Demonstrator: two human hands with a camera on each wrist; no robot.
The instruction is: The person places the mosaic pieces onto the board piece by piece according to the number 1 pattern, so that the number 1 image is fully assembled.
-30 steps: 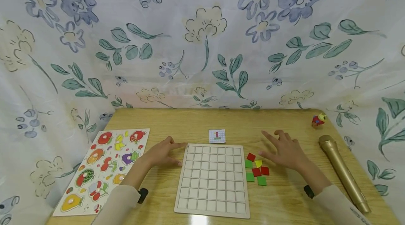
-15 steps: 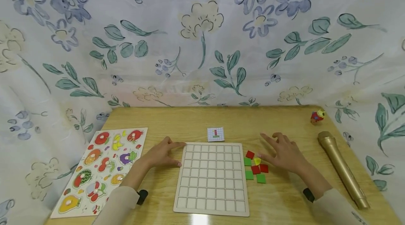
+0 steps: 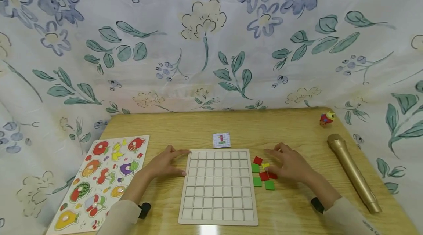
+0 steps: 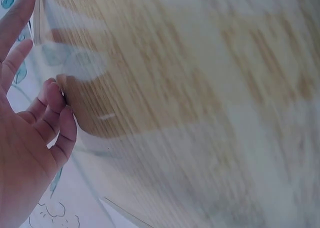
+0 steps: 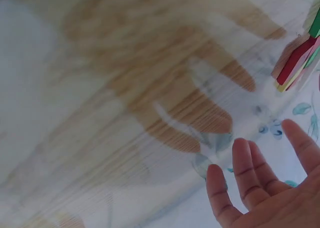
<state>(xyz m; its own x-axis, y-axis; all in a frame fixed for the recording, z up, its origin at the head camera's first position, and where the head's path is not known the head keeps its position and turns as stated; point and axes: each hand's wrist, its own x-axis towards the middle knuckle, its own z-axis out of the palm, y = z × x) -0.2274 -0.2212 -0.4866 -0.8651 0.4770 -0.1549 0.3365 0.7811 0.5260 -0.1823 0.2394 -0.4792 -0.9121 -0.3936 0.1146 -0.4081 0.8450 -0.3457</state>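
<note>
White floral curtain point(image 3: 211, 80) backs the wooden table point(image 3: 165, 123), where I see the nearly square grid board point(image 3: 217, 172), its side edges pointing toward the curtain, long axis unclear to me. The left hand point(image 3: 163, 165), thumb and forefinger apart, touches its left edge; the right hand point(image 3: 291, 165), fingers likewise apart, is at the coloured tiles point(image 3: 264, 176) beside its right edge.

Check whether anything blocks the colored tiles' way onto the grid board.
Nothing visible does: the colored tiles lie beside the right edge of the grid board. The right hand is mostly on their outer side; the left hand is at the board's left edge.
</note>
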